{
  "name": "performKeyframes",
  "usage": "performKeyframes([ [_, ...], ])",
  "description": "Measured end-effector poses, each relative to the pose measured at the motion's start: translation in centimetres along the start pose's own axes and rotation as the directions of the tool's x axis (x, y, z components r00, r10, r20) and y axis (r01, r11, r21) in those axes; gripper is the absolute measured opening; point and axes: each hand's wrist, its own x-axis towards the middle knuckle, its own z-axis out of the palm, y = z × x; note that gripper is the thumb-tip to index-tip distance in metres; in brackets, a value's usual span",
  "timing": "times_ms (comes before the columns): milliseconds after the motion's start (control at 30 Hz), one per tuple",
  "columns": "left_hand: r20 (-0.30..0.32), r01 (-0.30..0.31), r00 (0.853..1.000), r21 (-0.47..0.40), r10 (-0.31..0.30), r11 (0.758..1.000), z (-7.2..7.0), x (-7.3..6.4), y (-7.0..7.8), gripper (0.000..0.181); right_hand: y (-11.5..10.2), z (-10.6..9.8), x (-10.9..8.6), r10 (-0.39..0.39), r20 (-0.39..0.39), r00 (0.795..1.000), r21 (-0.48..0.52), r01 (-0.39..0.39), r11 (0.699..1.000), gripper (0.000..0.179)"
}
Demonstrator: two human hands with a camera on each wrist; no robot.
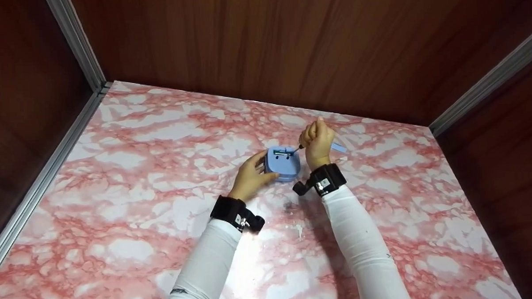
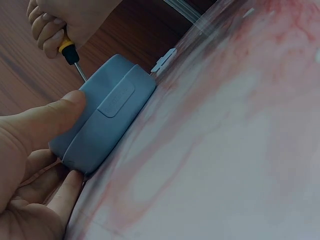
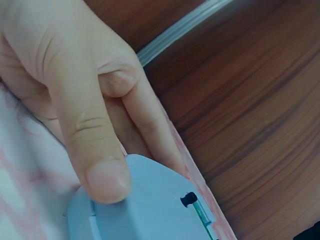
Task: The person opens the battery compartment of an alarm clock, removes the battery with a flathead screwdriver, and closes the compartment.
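Note:
A rounded light-blue plastic case (image 1: 285,167) rests on the table, with an uncovered slot along its far side showing something green and metallic. My left hand (image 1: 250,177) grips its left side, thumb (image 2: 60,114) on the near upper edge and fingers round the side and lower edge. A screwdriver (image 2: 69,51) with a yellow and black handle is held in my right hand (image 1: 317,141), fingers curled round it. Its shaft slants down to the slot's right end; whether the tip touches is hidden. The right wrist view shows the left thumb on the case (image 3: 150,195).
A small light-blue strip, like a cover (image 1: 339,147), lies on the table just right of my right hand. The red and white marbled table (image 1: 160,171) ends at a brown wood-grain wall (image 1: 244,44) behind, with metal-edged panels at both sides.

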Motion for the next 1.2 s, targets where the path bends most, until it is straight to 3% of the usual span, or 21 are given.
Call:
performKeyframes([
  [267, -0.001, 0.002, 1.0, -0.06, -0.002, 0.998, -0.2, 0.0, 0.2, 0.08, 0.2, 0.7, 1.3, 0.133, 0.01, 0.991, -0.101, -0.132, 0.986, 0.056],
  [433, -0.005, -0.014, 1.0, -0.049, 0.014, 0.999, -0.1, 0.1, 0.2, 0.079, 0.1, 0.8, 2.1, 0.215, -0.005, 0.977, -0.142, -0.213, 0.967, 0.059],
  [567, 0.0, -0.035, 0.999, -0.035, 0.035, 0.999, 0.0, 0.1, 0.2, 0.079, 0.1, 0.7, 2.5, 0.233, -0.041, 0.972, -0.131, -0.236, 0.963, 0.059],
  [800, -0.002, -0.011, 1.0, -0.04, 0.011, 0.999, -0.1, -0.2, 0.8, 0.079, 0.1, 0.6, 2.9, 0.242, -0.085, 0.966, -0.092, -0.25, 0.964, 0.058],
  [1200, -0.003, 0.014, 1.0, -0.032, -0.014, 0.999, 0.2, 0.0, 0.3, 0.081, 0.0, -0.2, 3.1, 0.271, -0.159, 0.949, -0.026, -0.278, 0.96, 0.059],
])
